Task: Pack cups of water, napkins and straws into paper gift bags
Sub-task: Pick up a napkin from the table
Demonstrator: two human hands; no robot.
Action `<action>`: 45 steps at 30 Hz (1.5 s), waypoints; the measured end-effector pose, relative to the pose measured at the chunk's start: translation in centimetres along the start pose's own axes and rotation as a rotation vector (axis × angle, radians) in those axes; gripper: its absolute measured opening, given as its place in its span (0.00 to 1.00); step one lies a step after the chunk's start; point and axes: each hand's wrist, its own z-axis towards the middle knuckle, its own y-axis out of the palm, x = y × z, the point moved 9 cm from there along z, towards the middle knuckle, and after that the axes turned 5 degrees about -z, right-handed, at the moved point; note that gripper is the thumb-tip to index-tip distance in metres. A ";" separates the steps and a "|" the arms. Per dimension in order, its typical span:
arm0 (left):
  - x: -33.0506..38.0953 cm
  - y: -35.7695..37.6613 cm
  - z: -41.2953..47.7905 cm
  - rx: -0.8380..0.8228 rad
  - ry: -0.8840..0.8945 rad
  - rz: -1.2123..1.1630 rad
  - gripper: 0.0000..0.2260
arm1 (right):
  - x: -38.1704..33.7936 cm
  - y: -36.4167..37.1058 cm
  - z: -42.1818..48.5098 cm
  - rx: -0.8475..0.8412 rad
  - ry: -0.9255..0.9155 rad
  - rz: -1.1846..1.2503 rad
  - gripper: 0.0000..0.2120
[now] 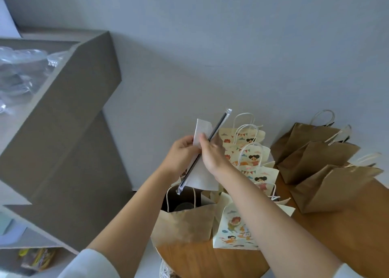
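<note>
My left hand point(182, 154) and my right hand point(212, 153) together hold a white napkin point(203, 178) and a black straw in a clear wrapper point(219, 126), raised above the table. The straw runs diagonally across the napkin, from upper right to lower left. Just below them stands an open brown paper bag point(185, 225) with a dark cup lid point(185, 206) visible inside. Beside it, to the right, stand several cream printed gift bags point(237, 229) with white rope handles.
Three brown paper bags point(311, 157) stand at the right on the round wooden table point(210, 263). A grey stepped shelf unit point(69, 130) rises at the left, with clear plastic packaging point(19, 71) on top. A plain wall lies behind.
</note>
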 end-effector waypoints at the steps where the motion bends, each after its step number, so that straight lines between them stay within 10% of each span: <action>1: -0.2 0.3 -0.4 -0.034 -0.001 0.004 0.09 | 0.3 0.0 -0.1 -0.001 0.022 -0.005 0.32; 9: -1.2 -1.5 -1.5 -0.048 -0.021 -0.063 0.12 | 0.7 -1.0 0.0 -0.170 0.008 0.277 0.39; 16: -3.3 -2.2 -2.4 -0.126 -0.145 0.038 0.12 | -0.1 -2.1 -1.2 -0.315 -0.065 0.147 0.06; 23: -7.6 -11.0 -5.1 0.478 -0.174 0.624 0.06 | 1.4 -3.7 -2.8 -0.263 -0.083 -0.069 0.04; 29: -11.6 -7.2 -5.0 0.074 -0.157 1.201 0.10 | 3.1 -6.4 -3.3 -0.086 -0.061 -0.315 0.11; 34: -13.9 -6.0 -5.5 -0.177 -0.250 1.481 0.35 | 1.7 -6.5 -4.0 0.030 -0.148 -0.203 0.13; 45: -14.1 -9.0 -7.7 -0.058 -0.317 1.290 0.40 | 6.9 8.8 -4.6 -0.252 0.029 -0.237 0.18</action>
